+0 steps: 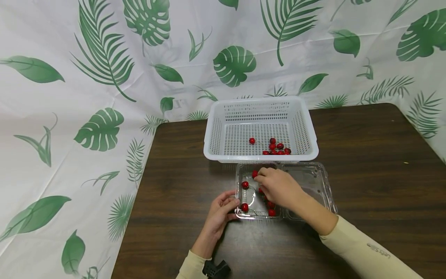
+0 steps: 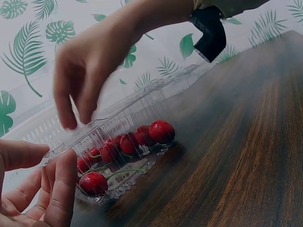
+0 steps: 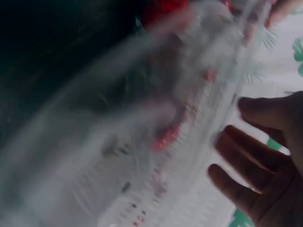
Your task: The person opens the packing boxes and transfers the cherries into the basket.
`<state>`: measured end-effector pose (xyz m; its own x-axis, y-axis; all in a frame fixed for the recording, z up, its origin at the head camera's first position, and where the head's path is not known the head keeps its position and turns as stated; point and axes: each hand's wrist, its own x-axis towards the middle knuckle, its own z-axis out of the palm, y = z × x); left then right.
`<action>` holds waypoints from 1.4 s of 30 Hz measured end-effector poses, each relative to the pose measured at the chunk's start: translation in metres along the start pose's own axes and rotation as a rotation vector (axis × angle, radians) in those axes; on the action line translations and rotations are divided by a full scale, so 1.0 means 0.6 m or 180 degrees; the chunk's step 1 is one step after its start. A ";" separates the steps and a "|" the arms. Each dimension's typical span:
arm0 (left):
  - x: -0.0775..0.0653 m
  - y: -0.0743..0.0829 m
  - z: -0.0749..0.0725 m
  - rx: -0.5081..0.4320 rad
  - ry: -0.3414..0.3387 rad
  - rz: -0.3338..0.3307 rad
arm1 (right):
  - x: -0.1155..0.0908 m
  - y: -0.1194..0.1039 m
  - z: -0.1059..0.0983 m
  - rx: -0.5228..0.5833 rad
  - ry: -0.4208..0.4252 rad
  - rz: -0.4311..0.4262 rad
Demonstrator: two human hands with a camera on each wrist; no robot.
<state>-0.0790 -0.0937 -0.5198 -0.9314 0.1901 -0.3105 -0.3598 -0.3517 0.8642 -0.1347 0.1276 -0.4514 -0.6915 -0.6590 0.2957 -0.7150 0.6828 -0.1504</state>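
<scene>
My left hand (image 1: 220, 212) pinches the left rim of a clear plastic clamshell box (image 2: 128, 106), thumb on top and fingers beneath. Several red cherries (image 2: 93, 183) lie inside, some with green stems. Over the box reaches my right hand (image 1: 280, 188), its fingers pointing down beside a cherry (image 1: 255, 174) near the back. The left wrist view shows nothing between those fingers, and in the right wrist view thumb and fingers (image 3: 232, 184) stand apart. That hand hides part of the box from above. The right wrist view is blurred.
Behind the box stands a white perforated basket (image 1: 261, 158) with several more cherries (image 1: 272, 146) toward its front right. The box's clear lid (image 1: 306, 178) lies folded out to the right. Dark wood table (image 1: 369, 162) surrounds them, with a leaf-print cloth (image 1: 195, 69) behind.
</scene>
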 end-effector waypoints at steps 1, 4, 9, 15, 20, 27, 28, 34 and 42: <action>0.000 0.000 0.000 0.0005 -0.0003 0.0001 | 0.000 -0.002 0.006 -0.0031 -0.0092 0.0030; 0.000 0.000 0.000 0.0005 -0.0005 -0.0003 | -0.002 -0.002 0.021 -0.0111 -0.0275 0.0069; 0.000 0.001 0.001 -0.0006 -0.0019 -0.0007 | -0.004 0.000 0.037 -0.0170 -0.0493 0.0063; 0.001 0.001 0.001 -0.0003 -0.0012 -0.0016 | -0.002 0.001 0.044 -0.0156 -0.0796 0.0077; 0.000 0.002 0.002 -0.0011 -0.0005 -0.0015 | 0.000 0.001 0.047 -0.0086 -0.0800 0.0034; 0.001 0.002 0.002 -0.0018 0.0009 -0.0016 | 0.000 0.002 0.049 0.0005 -0.0731 -0.0038; 0.001 0.002 0.002 -0.0018 0.0009 -0.0015 | 0.000 0.002 0.048 0.0020 -0.0733 -0.0049; 0.002 0.001 0.001 -0.0018 0.0021 -0.0030 | 0.000 0.000 0.045 0.0108 -0.0660 -0.0180; 0.002 0.002 0.001 0.0019 -0.0001 -0.0017 | 0.003 -0.008 0.029 0.0285 -0.0579 -0.0278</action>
<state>-0.0804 -0.0931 -0.5187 -0.9295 0.1921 -0.3149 -0.3644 -0.3451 0.8649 -0.1344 0.1178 -0.4667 -0.6280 -0.7660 0.1374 -0.7736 0.5953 -0.2172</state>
